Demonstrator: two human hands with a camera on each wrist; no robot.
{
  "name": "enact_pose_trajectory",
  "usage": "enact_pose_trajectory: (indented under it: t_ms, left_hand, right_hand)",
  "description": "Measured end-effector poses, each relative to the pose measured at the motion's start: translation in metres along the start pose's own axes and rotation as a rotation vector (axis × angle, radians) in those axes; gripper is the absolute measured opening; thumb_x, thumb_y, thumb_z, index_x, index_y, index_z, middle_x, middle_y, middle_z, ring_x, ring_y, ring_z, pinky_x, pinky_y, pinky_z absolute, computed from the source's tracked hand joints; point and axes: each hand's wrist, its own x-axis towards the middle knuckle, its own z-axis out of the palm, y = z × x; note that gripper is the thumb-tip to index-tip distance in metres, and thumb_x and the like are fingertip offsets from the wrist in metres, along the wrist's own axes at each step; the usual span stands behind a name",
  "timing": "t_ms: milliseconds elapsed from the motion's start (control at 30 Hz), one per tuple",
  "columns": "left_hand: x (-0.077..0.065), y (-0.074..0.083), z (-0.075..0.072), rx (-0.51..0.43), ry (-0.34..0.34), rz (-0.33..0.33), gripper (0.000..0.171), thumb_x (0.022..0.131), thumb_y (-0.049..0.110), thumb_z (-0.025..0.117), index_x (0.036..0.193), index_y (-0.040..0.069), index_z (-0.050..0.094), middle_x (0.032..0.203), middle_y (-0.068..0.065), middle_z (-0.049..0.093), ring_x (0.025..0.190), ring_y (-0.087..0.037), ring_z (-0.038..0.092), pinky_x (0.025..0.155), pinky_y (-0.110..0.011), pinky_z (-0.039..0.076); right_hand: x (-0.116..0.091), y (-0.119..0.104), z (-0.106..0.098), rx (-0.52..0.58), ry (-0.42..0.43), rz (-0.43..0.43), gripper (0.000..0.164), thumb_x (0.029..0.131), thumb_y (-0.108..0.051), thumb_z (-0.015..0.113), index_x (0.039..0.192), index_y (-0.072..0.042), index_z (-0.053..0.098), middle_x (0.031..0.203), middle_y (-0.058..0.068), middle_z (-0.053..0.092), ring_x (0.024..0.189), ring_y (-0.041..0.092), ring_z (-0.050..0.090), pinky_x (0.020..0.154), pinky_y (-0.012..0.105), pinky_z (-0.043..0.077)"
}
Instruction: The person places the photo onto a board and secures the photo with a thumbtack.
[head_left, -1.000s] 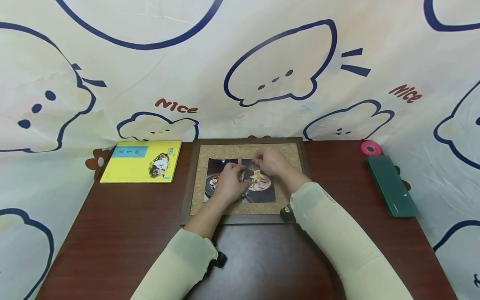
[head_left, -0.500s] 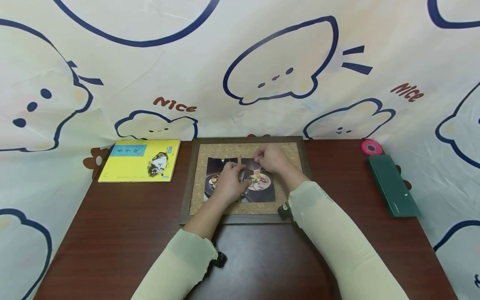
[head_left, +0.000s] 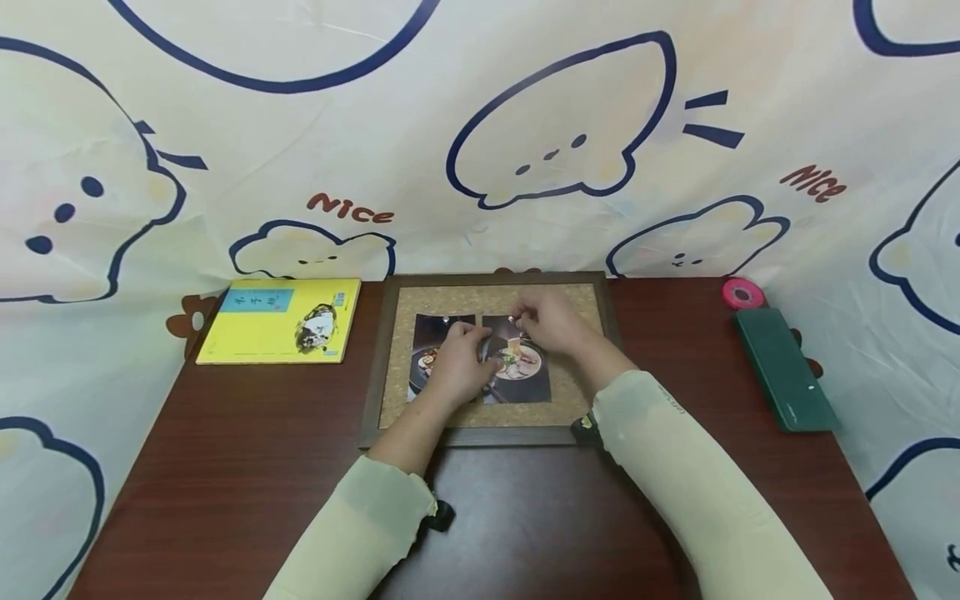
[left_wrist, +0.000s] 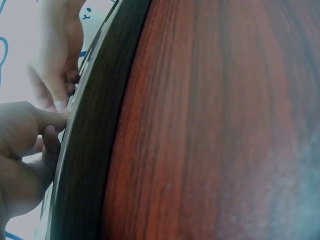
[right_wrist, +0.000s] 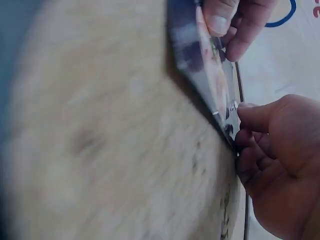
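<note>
Two food photos lie side by side on a framed cork board (head_left: 577, 400). On the right photo (head_left: 532, 387), a plated dish shows against a dark ground. My left hand (head_left: 459, 367) spans the gap between the photos, with thumb and fingertips resting on the right photo's left edge; it covers part of the left photo (head_left: 422, 333). At the right photo's top edge, my right hand (head_left: 551, 321) has its thumb and curled fingers at a small clear push pin (right_wrist: 234, 105). Another small shiny pin (head_left: 446, 320) sits at the left photo's top.
A yellow book (head_left: 277, 325) lies left of the board on the dark wooden table (head_left: 225, 467). To the right are a green box (head_left: 783, 371) and a pink ring-shaped roll (head_left: 742, 293). A patterned cloth (head_left: 420, 125) stands behind.
My right wrist has swung slightly right and down, while its fingertips stay at the right photo's top edge. A shiny spot shows there now. My left hand keeps its place.
</note>
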Motion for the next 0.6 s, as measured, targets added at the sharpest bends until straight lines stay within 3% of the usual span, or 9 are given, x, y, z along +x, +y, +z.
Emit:
enact_pose_trajectory:
  t_ms: [167, 267, 467, 600]
  left_hand:
    - [0.0, 0.0, 0.0, 0.005, 0.006, 0.006, 0.057, 0.093, 0.023, 0.079, 0.143, 0.003, 0.06, 0.133, -0.013, 0.05, 0.085, -0.018, 0.057, 0.075, -0.035, 0.049]
    - [0.0, 0.0, 0.0, 0.001, 0.002, 0.002, 0.057, 0.093, 0.022, 0.079, 0.143, 0.003, 0.06, 0.132, -0.013, 0.05, 0.084, -0.018, 0.056, 0.074, -0.035, 0.049]
    - [0.0, 0.0, 0.001, -0.006, -0.002, 0.001, 0.057, 0.093, 0.023, 0.079, 0.143, 0.004, 0.06, 0.131, -0.012, 0.05, 0.084, -0.017, 0.056, 0.072, -0.034, 0.049]
    - [0.0, 0.0, 0.001, -0.003, -0.005, 0.0, 0.057, 0.094, 0.024, 0.079, 0.144, 0.005, 0.06, 0.131, -0.012, 0.05, 0.084, -0.017, 0.056, 0.073, -0.034, 0.048]
  right_hand:
    - [-0.01, -0.002, 0.0, -0.111, -0.019, -0.037, 0.024, 0.1, -0.015, 0.066, 0.121, -0.012, 0.077, 0.109, 0.005, 0.071, 0.106, 0.025, 0.064, 0.102, 0.048, 0.046]
    - [-0.011, -0.004, 0.001, -0.129, -0.036, -0.038, 0.028, 0.1, -0.018, 0.065, 0.125, -0.012, 0.076, 0.114, 0.006, 0.072, 0.113, 0.028, 0.063, 0.11, 0.052, 0.04]
    - [-0.011, -0.009, 0.001, -0.12, -0.057, 0.013, 0.03, 0.101, -0.019, 0.065, 0.128, -0.01, 0.074, 0.121, 0.01, 0.071, 0.119, 0.032, 0.063, 0.114, 0.054, 0.035]
    - [-0.01, -0.013, 0.0, -0.116, -0.085, 0.051, 0.031, 0.102, -0.019, 0.064, 0.13, -0.009, 0.073, 0.121, 0.012, 0.07, 0.115, 0.031, 0.065, 0.106, 0.05, 0.046]
